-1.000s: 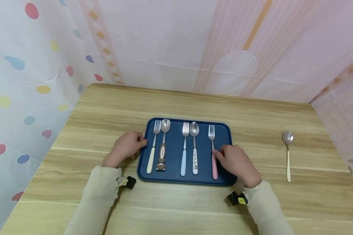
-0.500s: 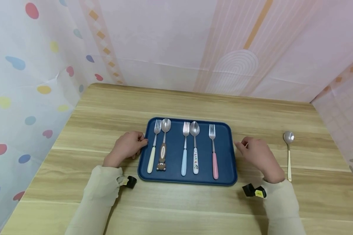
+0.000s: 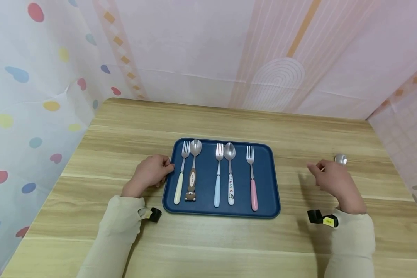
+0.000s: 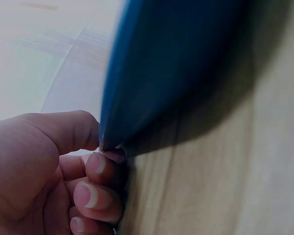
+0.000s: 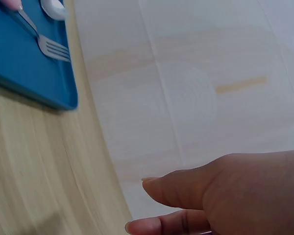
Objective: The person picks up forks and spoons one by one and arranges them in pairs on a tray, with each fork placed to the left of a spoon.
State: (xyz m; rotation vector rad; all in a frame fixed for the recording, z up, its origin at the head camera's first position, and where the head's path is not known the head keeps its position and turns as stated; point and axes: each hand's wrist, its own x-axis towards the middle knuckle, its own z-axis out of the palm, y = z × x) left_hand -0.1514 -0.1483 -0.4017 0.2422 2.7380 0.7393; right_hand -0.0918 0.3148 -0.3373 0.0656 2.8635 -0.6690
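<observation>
My left hand [image 3: 150, 172] pinches the left rim of a dark blue tray [image 3: 203, 177]; in the left wrist view, the thumb is above the edge and curled fingers below. On the tray lie a yellow-handled fork [image 3: 178, 185], a brown bear-handled spoon [image 3: 191, 181], a blue-handled fork [image 3: 217, 189], a white-handled spoon [image 3: 231, 187] and a pink-handled fork [image 3: 253, 193]. My right hand [image 3: 337, 183] is over the table right of the tray and holds nothing; its thumb and index finger are apart. Just behind it shows the bowl of another spoon [image 3: 340, 158], whose handle is hidden.
The wooden table [image 3: 208, 247] extends around the tray. Patterned cloth [image 3: 201, 50] hangs along the back edge, and more hangs at the left and right sides.
My right hand has left the pink-handled fork on the tray and moved right, to near the lone spoon. My left hand stays at the tray's rim.
</observation>
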